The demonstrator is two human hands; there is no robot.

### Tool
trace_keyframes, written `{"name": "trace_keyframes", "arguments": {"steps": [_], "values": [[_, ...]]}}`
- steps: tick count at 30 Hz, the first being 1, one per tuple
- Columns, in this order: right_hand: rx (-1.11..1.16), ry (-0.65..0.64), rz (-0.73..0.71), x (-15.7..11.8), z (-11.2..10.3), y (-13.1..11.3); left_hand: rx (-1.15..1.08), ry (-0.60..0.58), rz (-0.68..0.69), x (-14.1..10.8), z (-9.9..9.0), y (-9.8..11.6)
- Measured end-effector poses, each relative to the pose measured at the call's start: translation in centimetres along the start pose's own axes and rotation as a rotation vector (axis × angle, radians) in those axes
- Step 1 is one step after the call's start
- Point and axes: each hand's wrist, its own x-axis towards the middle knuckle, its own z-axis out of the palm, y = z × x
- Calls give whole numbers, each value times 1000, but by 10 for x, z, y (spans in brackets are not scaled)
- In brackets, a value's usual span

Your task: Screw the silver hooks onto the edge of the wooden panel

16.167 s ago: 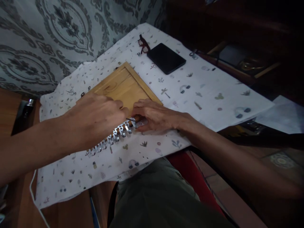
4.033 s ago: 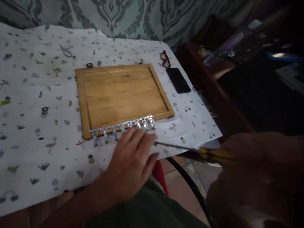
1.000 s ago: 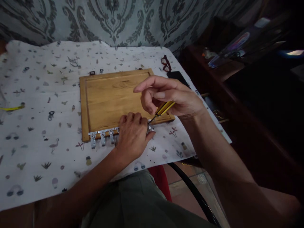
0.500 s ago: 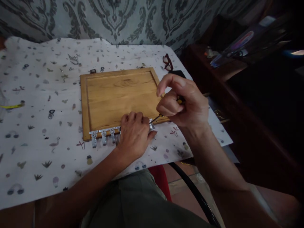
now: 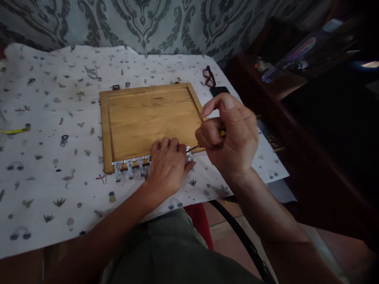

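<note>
A wooden panel [image 5: 142, 122] with a raised frame lies on the table. Along its near edge runs a row of silvery metal hooks [image 5: 129, 167], several of them showing left of my left hand. My left hand [image 5: 167, 165] is bent over this row, gripping it against the panel's edge and covering the middle hooks. My right hand [image 5: 232, 132] is closed around a screwdriver [image 5: 194, 148], whose thin shaft points left and down. The screwdriver's tip meets the hook at the right end of the row; its yellow and black handle is mostly hidden in my palm.
A white printed cloth [image 5: 59, 157] covers the table. Dark red glasses [image 5: 209, 76] and a flat black object [image 5: 219, 91] lie beyond my right hand. At the far left is a yellow strip [image 5: 14, 130]. Dark wooden furniture [image 5: 284, 114] with a clear bottle [image 5: 302, 51] stands to the right.
My right hand has turned slightly around the screwdriver, its wrist shifting a little to the left. My left hand stays on the hooks, and the panel has not moved noticeably.
</note>
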Motion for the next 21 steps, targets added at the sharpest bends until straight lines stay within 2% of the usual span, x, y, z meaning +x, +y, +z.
{"name": "trace_keyframes", "arguments": {"steps": [4, 10, 16, 21], "values": [[21, 61, -36, 0, 2, 3, -10, 16, 10, -1, 1, -1], [45, 40, -53, 0, 0, 4, -16, -15, 7, -1, 0, -1], [79, -202, 36, 11, -9, 2, -11, -16, -7, 0, -2, 1], [76, -367, 36, 22, -24, 6, -13, -26, -8, 0, -2, 0]]}}
